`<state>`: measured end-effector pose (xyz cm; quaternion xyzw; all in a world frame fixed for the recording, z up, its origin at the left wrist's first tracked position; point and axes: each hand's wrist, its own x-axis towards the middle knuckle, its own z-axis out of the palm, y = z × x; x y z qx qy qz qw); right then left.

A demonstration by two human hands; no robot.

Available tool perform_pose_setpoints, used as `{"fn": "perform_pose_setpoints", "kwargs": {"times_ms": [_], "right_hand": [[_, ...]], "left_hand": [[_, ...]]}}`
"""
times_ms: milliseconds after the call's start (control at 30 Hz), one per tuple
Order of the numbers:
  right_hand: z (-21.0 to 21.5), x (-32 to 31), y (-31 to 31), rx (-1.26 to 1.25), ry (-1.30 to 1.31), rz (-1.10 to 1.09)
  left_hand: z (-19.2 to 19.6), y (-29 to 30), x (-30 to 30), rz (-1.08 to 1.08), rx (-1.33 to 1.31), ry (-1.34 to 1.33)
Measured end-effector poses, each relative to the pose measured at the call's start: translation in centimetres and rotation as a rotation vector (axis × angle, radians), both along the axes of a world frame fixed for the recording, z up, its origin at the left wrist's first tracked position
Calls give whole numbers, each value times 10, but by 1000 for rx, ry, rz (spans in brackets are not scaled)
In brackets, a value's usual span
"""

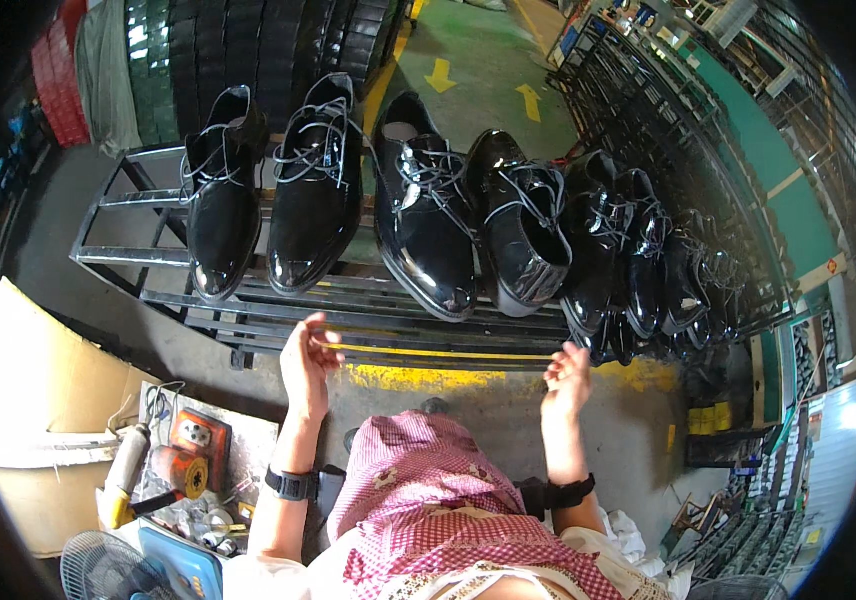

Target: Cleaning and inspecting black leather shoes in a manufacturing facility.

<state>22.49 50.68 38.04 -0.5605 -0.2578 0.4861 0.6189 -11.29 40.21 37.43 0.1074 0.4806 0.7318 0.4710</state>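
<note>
My left hand (310, 362) hovers just this side of the rack, below the second shoe. Its fingers are loosely bent and apart, and it holds nothing. Farther right, my right hand (566, 382) is raised with slightly curled fingers, also with nothing in it, near a glossy shoe (590, 255). Black lace-up shoes stand in a row on the rack. The leftmost shoe (220, 225), second shoe (313, 225) and third shoe (428, 240) have their toes toward me. The fourth shoe (533, 255) has its heel toward me. Several more shoes continue rightward, partly overlapping.
The black metal rack (113, 254) runs across in front of me. At lower left, corded power tools (183, 470) and small parts lie on a bench, with a fan (108, 570) nearby. Yellow arrows (439, 76) mark the green walkway behind. More racks (638, 100) line the right.
</note>
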Motion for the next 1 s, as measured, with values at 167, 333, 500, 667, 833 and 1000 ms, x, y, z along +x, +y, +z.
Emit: {"fn": "perform_pose_setpoints", "kwargs": {"times_ms": [167,333,500,667,833,1000], "right_hand": [[1,63,56,27,272,-66],[5,104,107,138,624,-32],[-14,162,148,314,795,57],[18,85,91,275,-1011,-50],[-1,141,107,234,-1303,142],[30,81,79,114,-1023,36]], "left_hand": [[22,47,9,189,166,-67],[16,83,15,498,167,-229],[38,113,32,662,95,-247],[-11,112,5,776,-53,-107],[3,139,29,889,73,29],[10,120,13,822,72,126]]}}
